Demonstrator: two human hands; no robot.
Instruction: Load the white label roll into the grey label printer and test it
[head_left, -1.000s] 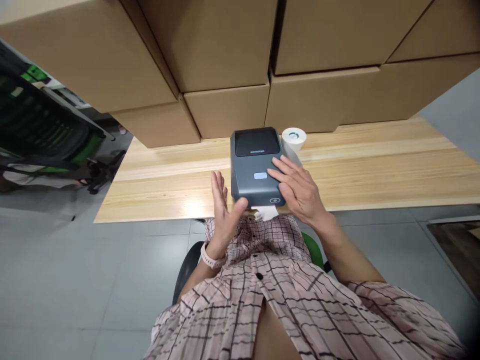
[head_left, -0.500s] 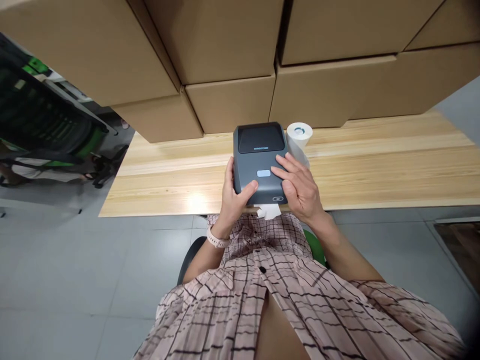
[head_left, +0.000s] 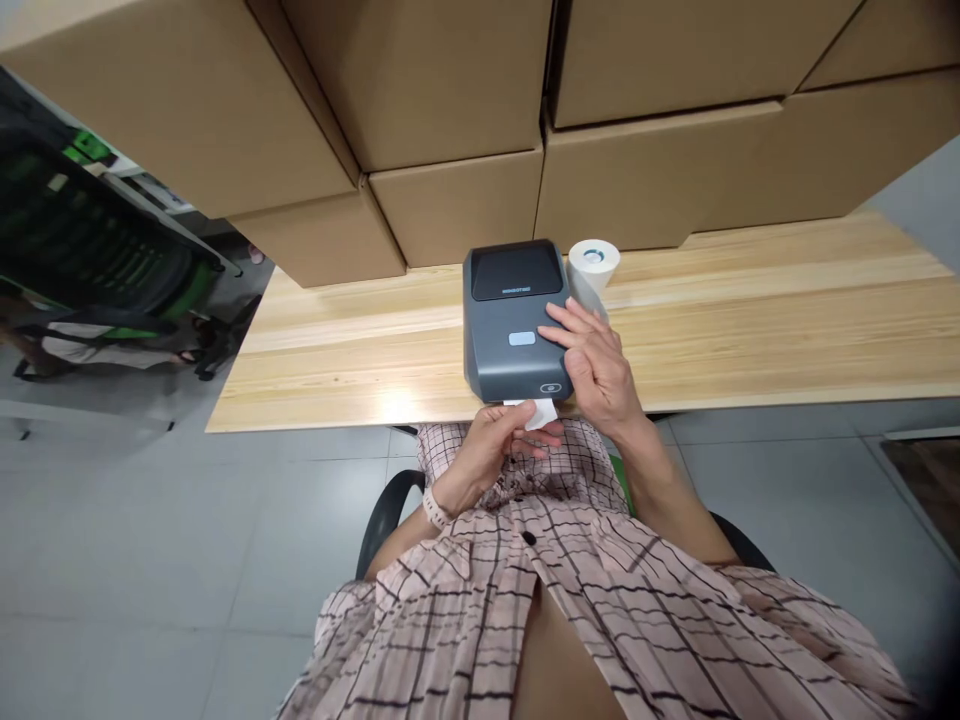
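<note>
A dark grey label printer (head_left: 517, 345) stands at the front edge of the wooden table, its lid down. From its front slot hangs a short strip of white label paper (head_left: 541, 413). My left hand (head_left: 504, 440) pinches that strip between thumb and fingers, just below the slot. On the printer's right side and top rests my right hand (head_left: 598, 365), fingers stretched over the casing beside the light oblong button. Behind that hand a white paper roll (head_left: 594, 262) stands upright, its lower part partly hidden.
Stacked cardboard boxes (head_left: 457, 210) line the back of the wooden table (head_left: 750, 330). To the left are a dark mesh chair with green parts (head_left: 97, 220) and part of another person (head_left: 112, 345). I sit on a chair with black armrests (head_left: 390, 515).
My left hand has left the printer's left side and moved down to the paper strip, which it now pinches. My right hand stays on the printer.
</note>
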